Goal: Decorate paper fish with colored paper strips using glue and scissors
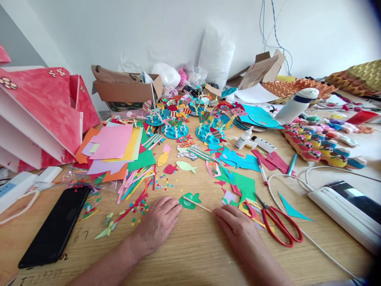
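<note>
1. Your left hand lies palm down on the wooden worktop near its front edge, fingers loosely curled. Its fingertips touch the left edge of a green paper fish. Nothing shows in its grasp.
2. Your right hand rests just right of the fish, closed in a pinch on a thin wooden stick. The stick's far tip lies across the fish. Its near end is hidden under your fingers.
3. Both forearms are cut off by the bottom of the frame.
4. Red-handled scissors lie just right of your right hand. Their blades are partly buried under coloured paper scraps.
5. A black phone lies face up toward the front left corner.
6. A stack of coloured paper sheets sits left of centre, with cut strips spilling from it toward the front edge.
7. Toward the back edge, finished fish decorations on blue discs crowd together. Single pieces are hard to tell apart.
8. A white glue bottle lies right of centre on the worktop.
9. A white device at the right edge is cut off by the frame.
</note>
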`<action>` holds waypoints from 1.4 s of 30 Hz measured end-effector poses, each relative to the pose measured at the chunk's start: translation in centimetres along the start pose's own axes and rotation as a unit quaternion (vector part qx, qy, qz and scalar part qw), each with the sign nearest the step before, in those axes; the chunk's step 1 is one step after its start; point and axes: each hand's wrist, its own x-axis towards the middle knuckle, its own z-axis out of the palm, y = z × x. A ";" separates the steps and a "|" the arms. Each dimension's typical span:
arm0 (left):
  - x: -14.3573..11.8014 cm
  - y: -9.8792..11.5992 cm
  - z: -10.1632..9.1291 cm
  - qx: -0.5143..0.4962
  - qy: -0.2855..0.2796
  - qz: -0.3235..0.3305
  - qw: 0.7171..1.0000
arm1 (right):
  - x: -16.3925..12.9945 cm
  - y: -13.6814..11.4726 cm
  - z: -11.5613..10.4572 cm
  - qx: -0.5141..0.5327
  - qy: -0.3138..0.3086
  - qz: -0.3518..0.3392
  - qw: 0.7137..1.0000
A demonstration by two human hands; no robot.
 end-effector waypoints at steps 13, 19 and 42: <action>0.2 0.0 0.0 0.005 0.000 -0.001 1.000 | -0.5 0.0 -0.1 0.006 -0.007 0.011 1.000; -0.1 0.0 0.2 0.007 0.002 0.003 1.000 | -1.2 -0.1 -0.2 0.026 -0.010 -0.008 1.000; -0.5 0.0 0.7 -0.002 -0.005 -0.013 1.000 | -2.2 0.2 0.1 0.001 0.021 -0.002 1.000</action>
